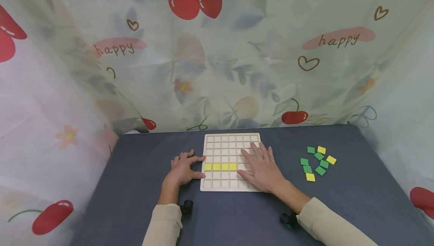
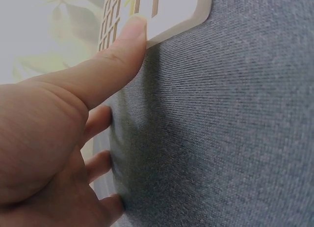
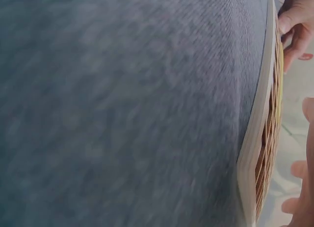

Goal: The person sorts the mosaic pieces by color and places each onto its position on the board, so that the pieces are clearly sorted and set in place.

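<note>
A pale wooden grid board (image 1: 217,150) lies on the dark cloth, with several yellow square tiles (image 1: 216,167) side by side in one row from its left edge. My left hand (image 1: 183,168) is at that edge, index fingertip and thumb against it. In the left wrist view its thumb (image 2: 110,65) touches the board's rim near a corner, while the other fingers rest lower, by the cloth. My right hand (image 1: 263,170) spreads over the board's right side with straight fingers, hiding some cells. Only parts of its fingers (image 3: 300,169) show in the right wrist view.
Loose green tiles (image 1: 319,156) and yellow tiles (image 1: 310,177) lie scattered on the dark table (image 1: 352,200), right of the board. A patterned curtain (image 1: 217,69) hangs behind the table's far edge and on both sides.
</note>
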Available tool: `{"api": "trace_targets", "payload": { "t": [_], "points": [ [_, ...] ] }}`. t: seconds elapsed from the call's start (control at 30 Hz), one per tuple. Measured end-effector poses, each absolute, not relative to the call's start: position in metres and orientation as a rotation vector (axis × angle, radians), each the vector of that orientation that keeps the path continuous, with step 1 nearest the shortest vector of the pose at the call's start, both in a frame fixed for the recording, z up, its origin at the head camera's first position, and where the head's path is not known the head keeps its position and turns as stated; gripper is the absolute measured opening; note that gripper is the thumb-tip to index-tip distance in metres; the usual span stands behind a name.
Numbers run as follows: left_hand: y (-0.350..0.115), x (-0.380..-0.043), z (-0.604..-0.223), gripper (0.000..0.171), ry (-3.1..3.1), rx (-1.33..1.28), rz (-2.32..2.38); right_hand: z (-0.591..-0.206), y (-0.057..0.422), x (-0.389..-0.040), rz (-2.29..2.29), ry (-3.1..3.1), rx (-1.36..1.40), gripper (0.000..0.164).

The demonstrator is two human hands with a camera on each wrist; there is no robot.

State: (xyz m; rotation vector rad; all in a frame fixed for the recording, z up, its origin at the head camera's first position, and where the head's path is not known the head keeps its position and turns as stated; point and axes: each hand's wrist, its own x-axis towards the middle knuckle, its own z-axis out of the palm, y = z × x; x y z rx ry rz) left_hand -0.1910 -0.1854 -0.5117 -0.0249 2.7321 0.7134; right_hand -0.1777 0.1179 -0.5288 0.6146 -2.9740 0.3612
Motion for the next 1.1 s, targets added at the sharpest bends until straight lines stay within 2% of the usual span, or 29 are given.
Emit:
{"api": "trace_targets", "payload": {
  "t": [1.1],
  "points": [
    [-0.184, -0.190, -0.512, 0.072, 2.734, 0.003, 0.698, -0.531, 0.239, -0.151, 0.394, -2.988, 0.366, 0.076]
  ]
}}
